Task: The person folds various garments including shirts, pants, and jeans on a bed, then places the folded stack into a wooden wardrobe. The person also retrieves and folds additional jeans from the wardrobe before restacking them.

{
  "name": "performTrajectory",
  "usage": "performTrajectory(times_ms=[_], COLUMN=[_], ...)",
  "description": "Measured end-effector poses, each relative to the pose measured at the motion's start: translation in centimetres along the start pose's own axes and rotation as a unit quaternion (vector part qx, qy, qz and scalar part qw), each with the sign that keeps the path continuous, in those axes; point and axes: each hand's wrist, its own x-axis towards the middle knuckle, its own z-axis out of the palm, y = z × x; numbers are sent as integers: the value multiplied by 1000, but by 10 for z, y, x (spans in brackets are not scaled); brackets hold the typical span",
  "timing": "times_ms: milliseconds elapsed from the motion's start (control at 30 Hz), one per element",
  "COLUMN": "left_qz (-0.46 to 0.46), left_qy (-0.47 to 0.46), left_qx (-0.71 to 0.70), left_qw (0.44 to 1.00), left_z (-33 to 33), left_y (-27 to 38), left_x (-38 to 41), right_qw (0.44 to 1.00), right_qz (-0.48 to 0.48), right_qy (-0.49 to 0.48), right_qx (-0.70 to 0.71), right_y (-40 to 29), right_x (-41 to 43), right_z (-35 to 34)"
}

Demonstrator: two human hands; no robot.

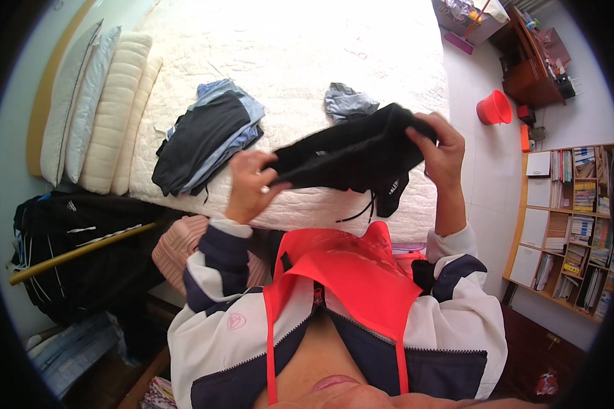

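A black garment [343, 153] with a drawstring is stretched between my two hands above the bed. My left hand [253, 184] grips one end of it, slightly blurred and wearing a ring. The other end is pinched between the thumb and fingers of my right hand [440, 148]. Below the garment hang a dark cord and a piece of black cloth with white lettering [393, 194]. Left of it lies a pile of folded clothes [210, 138], dark grey on top with blue layers beneath. A crumpled grey-blue garment [349, 102] rests just behind the black one.
The bed carries a cream quilted cover [297, 61]. Pillows and folded bedding [102, 112] stand at its left end. Dark clothes hang by a yellow rail [82, 254] at left. On the right floor are a red bucket [494, 108] and a bookcase [563, 230].
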Motion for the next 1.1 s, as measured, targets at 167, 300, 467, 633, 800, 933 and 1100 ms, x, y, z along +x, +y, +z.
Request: performTrajectory(times_ms=[167,300,467,633,800,933,1100], left_qz=[-77,-209,-176,-116,-165,-171,-289], left_qy=[11,-64,-68,5,-69,-83,125], left_qx=[-113,-248,-183,-116,-175,-97,-147], left_qw=[991,944,965,986,968,977,937], left_z=[-83,-112,-135,-152,-156,-142,-100], left_y=[16,17,15,10,10,8,-9], left_x=[51,62,66,69,67,64,69], right_qw=[992,962,952,962,978,987,970], right_qz=[-117,35,42,-52,35,23,81], right_qy=[28,-9,-78,-235,-190,-146,-111], right_qx=[46,272,294,131,79,59,200], right_y=[16,9,13,1,9,6,5], right_x=[6,6,14,16,25,31,28], right_z=[-9,-1,10,29,36,41,61])
